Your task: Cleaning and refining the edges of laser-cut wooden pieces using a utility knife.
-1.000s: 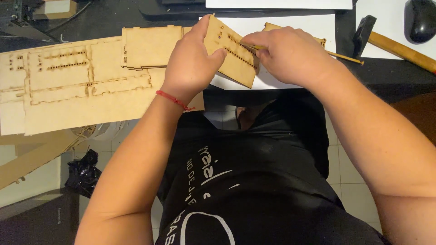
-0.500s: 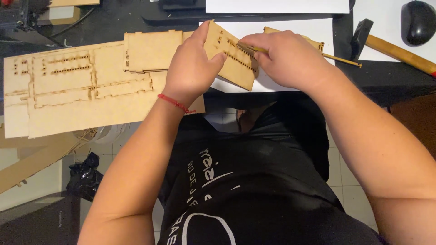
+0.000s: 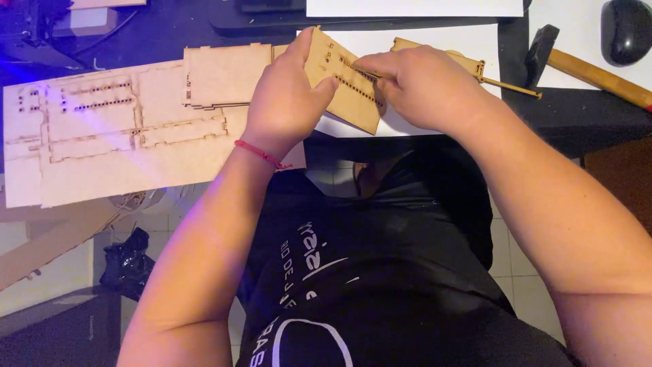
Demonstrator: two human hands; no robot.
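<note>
A small laser-cut wooden panel [image 3: 353,92] with rows of tiny holes is held tilted above the front edge of the dark desk. My left hand [image 3: 285,102] grips its left side, thumb on the face. My right hand [image 3: 424,88] pinches its right edge, fingers closed over a thin wooden stick [image 3: 513,87] that pokes out to the right. A red string bracelet [image 3: 261,155] circles my left wrist.
A large cut wooden sheet [image 3: 102,143] lies at the left, overhanging the desk. A smaller wooden piece [image 3: 224,75] rests on it. A hammer [image 3: 584,64] and a black mouse [image 3: 626,30] sit at the right on white paper [image 3: 414,8]. Tiled floor shows below.
Both hands and the panel have stayed nearly in place; my right fingers shifted slightly along the panel's edge. The view drifted a little.
</note>
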